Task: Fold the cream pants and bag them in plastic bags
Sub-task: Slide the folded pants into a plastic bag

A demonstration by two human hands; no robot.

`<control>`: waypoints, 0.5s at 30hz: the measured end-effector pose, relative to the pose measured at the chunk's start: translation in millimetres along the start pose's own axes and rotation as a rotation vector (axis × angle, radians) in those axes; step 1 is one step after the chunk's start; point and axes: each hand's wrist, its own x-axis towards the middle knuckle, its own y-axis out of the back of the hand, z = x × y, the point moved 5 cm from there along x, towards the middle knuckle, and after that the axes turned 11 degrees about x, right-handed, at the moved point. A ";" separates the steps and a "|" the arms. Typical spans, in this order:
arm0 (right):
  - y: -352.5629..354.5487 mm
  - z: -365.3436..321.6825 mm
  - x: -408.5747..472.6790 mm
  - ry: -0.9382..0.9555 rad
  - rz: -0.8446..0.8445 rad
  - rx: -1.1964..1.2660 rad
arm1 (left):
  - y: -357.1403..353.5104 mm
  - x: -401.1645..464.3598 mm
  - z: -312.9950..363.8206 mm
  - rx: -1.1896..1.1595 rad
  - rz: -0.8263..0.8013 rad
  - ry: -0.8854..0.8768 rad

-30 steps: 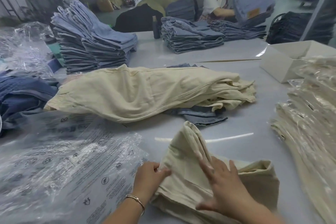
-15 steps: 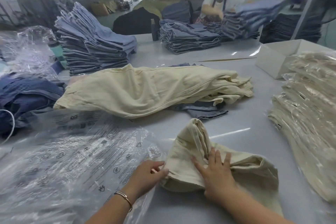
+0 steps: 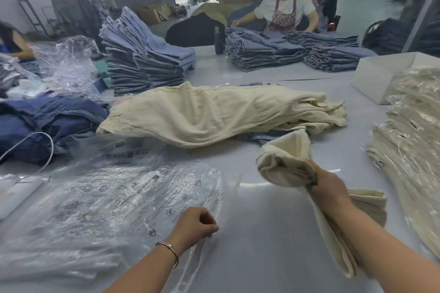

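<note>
While the left hand pinches the near edge of one plastic bag, its black print too blurred to read, the right hand grips one folded cream pants, now lifted off the table; farther off lies another cream pair.

The left hand is fisted low, while the right hand, arm outstretched, has its fingers clenched.
</note>
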 end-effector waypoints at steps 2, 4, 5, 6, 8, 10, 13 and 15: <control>19.6 1.9 -1.5 -0.046 0.059 0.194 | -0.3 1.3 0.0 -0.098 -0.008 0.037; 32.2 -7.7 -8.6 -0.030 0.068 0.388 | -6.5 2.7 -0.2 -0.233 -0.067 0.082; 35.5 -18.4 -13.8 0.009 0.054 0.481 | -11.4 3.4 0.5 -0.299 -0.111 0.105; 37.8 -33.1 -20.9 0.060 0.027 0.571 | -15.7 2.2 4.2 -0.337 -0.159 0.117; 40.4 -71.6 -39.3 0.197 -0.043 0.708 | -22.9 2.6 10.7 -0.331 -0.263 0.118; 38.0 -109.7 -59.5 0.393 -0.141 0.678 | -20.1 2.0 15.9 -0.333 -0.341 0.119; 4.0 -134.0 -81.1 0.524 -0.383 0.559 | 9.9 6.7 5.4 -0.417 -0.208 0.170; -23.8 -126.8 -88.9 0.562 -0.446 0.418 | 34.7 7.9 -5.5 -0.533 -0.081 0.296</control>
